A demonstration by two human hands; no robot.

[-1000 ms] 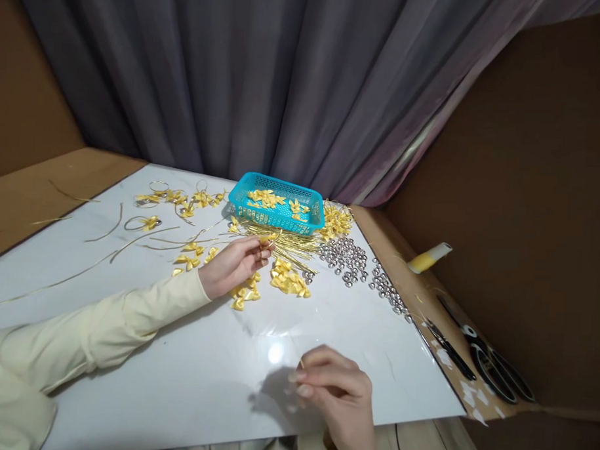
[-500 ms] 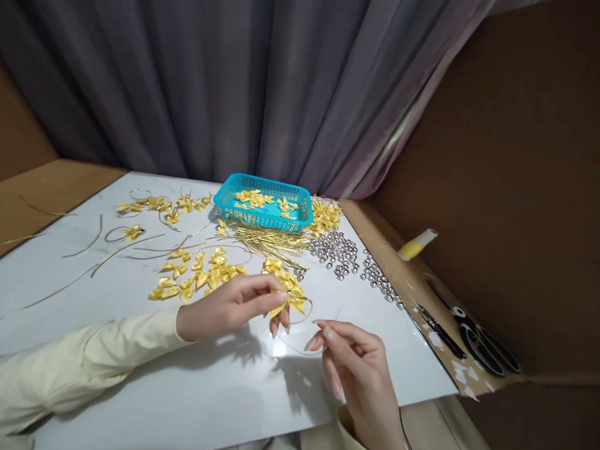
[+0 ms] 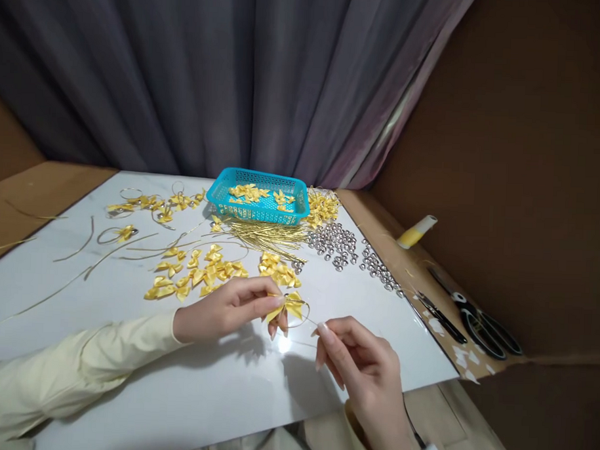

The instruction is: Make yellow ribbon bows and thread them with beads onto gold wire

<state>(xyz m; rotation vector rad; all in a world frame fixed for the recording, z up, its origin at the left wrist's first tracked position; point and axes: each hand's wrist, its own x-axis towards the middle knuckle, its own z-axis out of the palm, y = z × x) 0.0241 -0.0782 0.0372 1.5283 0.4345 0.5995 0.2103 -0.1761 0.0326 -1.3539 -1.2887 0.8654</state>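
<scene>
In the head view, my left fingers (image 3: 264,306) pinch a yellow satin bow (image 3: 294,307) in front of the turquoise basket (image 3: 263,215); my right fingers (image 3: 339,350), right of it, close on a thin strand (image 3: 311,321). The basket stands on a glossy white desk (image 3: 210,392), grey curtain (image 3: 211,84) behind, brown panel (image 3: 508,193) rightward.

I hold 1 glossy yellow bow (image 3: 294,306) in my left grip (image 3: 228,309), raised above the white table (image 3: 196,392), 1 pointed tip angled down. A thin gold loop (image 3: 308,312) curves out beside it, towards my right. From near the loop a fine strand (image 3: 312,322) slopes slightly down, straight, into my right grip (image 3: 361,358); where it joins is too small to tell
</scene>
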